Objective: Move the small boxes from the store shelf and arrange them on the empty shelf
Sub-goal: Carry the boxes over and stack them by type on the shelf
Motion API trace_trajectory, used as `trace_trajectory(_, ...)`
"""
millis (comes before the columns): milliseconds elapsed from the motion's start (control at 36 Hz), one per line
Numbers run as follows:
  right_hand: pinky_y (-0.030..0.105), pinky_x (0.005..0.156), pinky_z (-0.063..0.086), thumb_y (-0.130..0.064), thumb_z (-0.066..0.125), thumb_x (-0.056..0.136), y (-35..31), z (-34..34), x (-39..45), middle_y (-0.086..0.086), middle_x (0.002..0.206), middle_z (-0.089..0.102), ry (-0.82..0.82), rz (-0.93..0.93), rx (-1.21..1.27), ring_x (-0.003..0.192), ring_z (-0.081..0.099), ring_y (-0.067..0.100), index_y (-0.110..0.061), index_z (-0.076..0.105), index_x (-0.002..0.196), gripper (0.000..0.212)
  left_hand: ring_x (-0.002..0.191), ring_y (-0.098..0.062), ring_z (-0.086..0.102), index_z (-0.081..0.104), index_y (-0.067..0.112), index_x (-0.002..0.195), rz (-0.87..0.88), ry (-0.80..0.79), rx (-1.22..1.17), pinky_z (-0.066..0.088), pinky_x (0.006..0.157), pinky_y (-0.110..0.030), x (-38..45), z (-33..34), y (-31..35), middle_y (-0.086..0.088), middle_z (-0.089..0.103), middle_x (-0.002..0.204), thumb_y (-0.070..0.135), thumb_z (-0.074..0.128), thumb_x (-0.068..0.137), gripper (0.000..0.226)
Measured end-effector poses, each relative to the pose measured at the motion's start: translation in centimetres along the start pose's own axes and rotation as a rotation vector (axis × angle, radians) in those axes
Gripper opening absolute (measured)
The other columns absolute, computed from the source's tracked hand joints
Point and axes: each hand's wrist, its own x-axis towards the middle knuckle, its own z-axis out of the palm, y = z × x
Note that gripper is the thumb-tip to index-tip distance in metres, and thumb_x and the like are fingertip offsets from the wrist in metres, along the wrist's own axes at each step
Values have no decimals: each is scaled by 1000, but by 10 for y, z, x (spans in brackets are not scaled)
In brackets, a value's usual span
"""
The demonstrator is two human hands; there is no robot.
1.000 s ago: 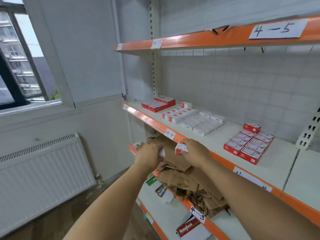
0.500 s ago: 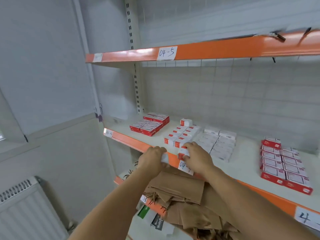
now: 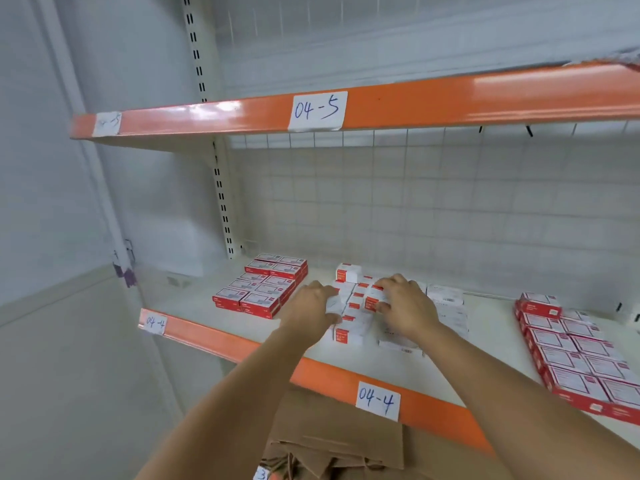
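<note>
— Gripping anything?
— Both: the left hand [image 3: 313,304] pinches a white small box [image 3: 335,304], the right hand [image 3: 403,304] curls round a red-ended small box [image 3: 372,302] (print blurred).
— Where?
— Over the row of small boxes [image 3: 348,332] on shelf 04-4 [image 3: 194,332]; red packs [image 3: 263,289] beside them

Both hands [image 3: 313,306] gripping small boxes [image 3: 349,332]

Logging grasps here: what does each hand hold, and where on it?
Each holds a small box: left hand across a white box's left side, right hand pinching a red-ended box at its end.
</note>
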Motion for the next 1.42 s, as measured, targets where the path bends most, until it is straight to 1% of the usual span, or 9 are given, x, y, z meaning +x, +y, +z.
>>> trace_trajectory(278, 31, 83, 46, -22, 57, 94, -2, 11, 40, -2, 125, 53, 62, 128, 6, 112, 49, 19, -19, 45, 127, 35, 102, -18, 60, 51, 21, 130, 60, -48, -42, 52, 89, -32, 69, 11, -17, 0, 58, 128, 33, 71, 85, 51)
trace_trajectory(472, 32, 84, 48, -15, 57, 93, -11, 26, 69, -1, 121, 56, 104, 255, -13, 107, 52, 19, -18, 46, 123, 31, 111, -16, 55, 51, 23, 132, 204, -101, -40, 49, 90, -29, 111, 26, -31, 2, 48, 133, 33, 70, 86, 51)
trace_trajectory(639, 32, 79, 50, -8, 55, 92, -15, 36, 83, 0, 117, 58, 118, 350, -58, 100, 56, 19, -17, 47, 122, 32, 121, -15, 46, 50, 22, 134, 353, -112, -21, 44, 94, -31, 130, 37, -36, 3, 46, 133, 31, 66, 88, 49)
trace_trajectory(750, 31, 76, 50, -6, 55, 91, -16, 40, 90, 1, 116, 59, 103, 370, -69, 97, 58, 20, -17, 48, 122, 33, 120, -15, 44, 52, 23, 132, 394, -94, 16, 46, 93, -32, 140, 40, -37, 3, 51, 128, 37, 67, 87, 49)
trace_trajectory(917, 33, 75, 51, -6, 53, 90, -15, 43, 101, 2, 115, 61, 87, 354, -57, 97, 60, 22, -16, 49, 122, 33, 122, -13, 41, 52, 27, 131, 430, -75, 36, 40, 96, -29, 150, 42, -40, 6, 47, 132, 44, 68, 84, 53)
trace_trajectory(1000, 35, 78, 52, -8, 52, 91, -14, 44, 103, 3, 115, 61, 83, 348, -53, 97, 60, 22, -16, 49, 122, 32, 130, -13, 35, 44, 27, 139, 455, -83, 12, 35, 103, -29, 153, 45, -44, 6, 40, 141, 46, 67, 84, 62)
trace_trajectory(1111, 35, 80, 52, -12, 53, 94, -12, 46, 105, 3, 115, 62, 91, 354, -38, 97, 61, 22, -17, 49, 123, 30, 144, -16, 17, 26, 27, 150, 454, -191, 32, 19, 116, -35, 154, 47, -49, 5, 23, 157, 53, 59, 88, 76)
trace_trajectory(1278, 34, 80, 52, -13, 54, 94, -13, 50, 108, 2, 114, 64, 107, 338, -12, 97, 62, 21, -17, 50, 123, 30, 149, -16, 2, 9, 28, 154, 463, -293, 84, 8, 119, -37, 152, 53, -57, 6, 3, 162, 48, 30, 101, 60)
trace_trajectory(1417, 34, 80, 52, -10, 53, 93, -13, 51, 109, 4, 113, 65, 111, 326, -1, 97, 62, 23, -15, 51, 124, 31, 148, -17, 3, 10, 27, 154, 473, -282, 91, 10, 121, -38, 152, 54, -57, 5, 4, 162, 45, 28, 103, 57)
